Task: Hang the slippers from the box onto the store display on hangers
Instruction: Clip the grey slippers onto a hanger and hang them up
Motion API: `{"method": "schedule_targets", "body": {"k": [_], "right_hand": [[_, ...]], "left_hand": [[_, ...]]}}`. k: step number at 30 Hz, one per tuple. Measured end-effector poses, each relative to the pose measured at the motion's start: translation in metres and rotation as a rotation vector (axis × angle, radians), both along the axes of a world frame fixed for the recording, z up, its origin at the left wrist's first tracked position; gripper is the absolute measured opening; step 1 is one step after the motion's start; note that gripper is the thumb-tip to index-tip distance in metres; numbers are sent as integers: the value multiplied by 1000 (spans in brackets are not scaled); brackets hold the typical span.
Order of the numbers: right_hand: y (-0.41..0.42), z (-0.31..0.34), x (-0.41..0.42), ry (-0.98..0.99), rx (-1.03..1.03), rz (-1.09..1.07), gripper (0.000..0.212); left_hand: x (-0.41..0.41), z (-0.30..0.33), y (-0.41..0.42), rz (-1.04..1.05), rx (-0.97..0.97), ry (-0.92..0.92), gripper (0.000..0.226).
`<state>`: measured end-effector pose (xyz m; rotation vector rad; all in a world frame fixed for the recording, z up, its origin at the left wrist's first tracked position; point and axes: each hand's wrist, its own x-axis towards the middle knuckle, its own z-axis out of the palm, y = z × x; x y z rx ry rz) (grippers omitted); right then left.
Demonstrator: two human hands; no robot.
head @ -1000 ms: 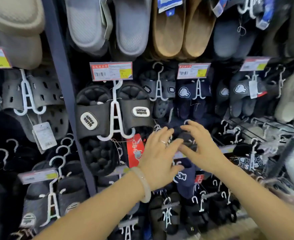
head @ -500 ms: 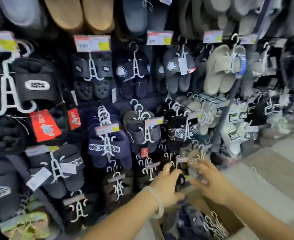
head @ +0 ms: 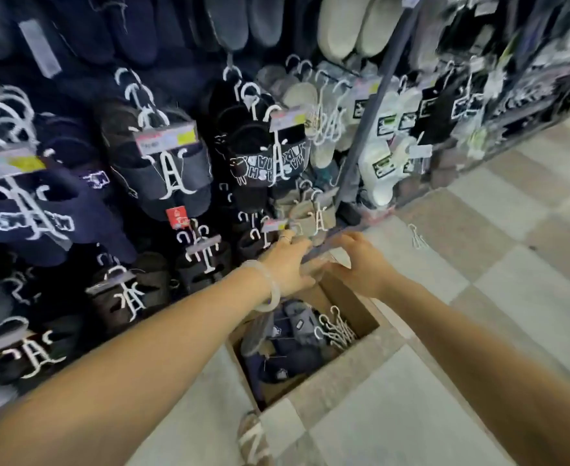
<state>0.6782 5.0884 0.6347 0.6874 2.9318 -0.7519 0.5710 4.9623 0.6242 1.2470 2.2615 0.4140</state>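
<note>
My left hand (head: pixel 285 264), with a pale bangle on its wrist, and my right hand (head: pixel 361 267) meet just above the far edge of the open cardboard box (head: pixel 340 368) on the floor. Something pale and translucent (head: pixel 317 269) is blurred between them; whether either hand grips it cannot be told. Inside the box lie dark navy slippers (head: pixel 290 338) and a bundle of white hangers (head: pixel 335 331). The store display (head: pixel 162 169) fills the left and back, with dark slippers hung on white hangers in rows.
A grey upright post (head: pixel 364 136) splits the display; white slippers (head: pixel 382 163) hang right of it. One loose white hanger (head: pixel 416 237) lies on the tiled floor (head: pixel 478 297). My sandalled foot (head: pixel 253 438) stands by the box's near corner.
My view has swung down and right from the upper display rows to the box. Both hands have dropped from a dark slipper at the rack to just above the box's far edge.
</note>
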Motion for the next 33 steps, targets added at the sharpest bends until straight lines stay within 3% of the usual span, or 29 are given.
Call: {"method": "schedule_targets", "body": {"k": [10, 17, 22, 27, 30, 33], "right_hand": [[80, -61, -67, -212, -110, -12, 37], [134, -132, -114, -354, -180, 174, 35], [179, -243, -123, -548, -270, 234, 33], [207, -362, -104, -625, -216, 319, 33], [210, -441, -99, -676, -249, 341, 33], [204, -512, -102, -700, -192, 396, 47]], "left_hand": [[-68, -60, 62, 136, -115, -109, 63], [-89, -130, 89, 316, -229, -198, 62], [-63, -217, 96, 492, -338, -313, 47], [-30, -341, 118, 624, -467, -433, 60], [-31, -421, 130, 655, -481, -400, 59], [-40, -496, 140, 648, -571, -329, 58]]}}
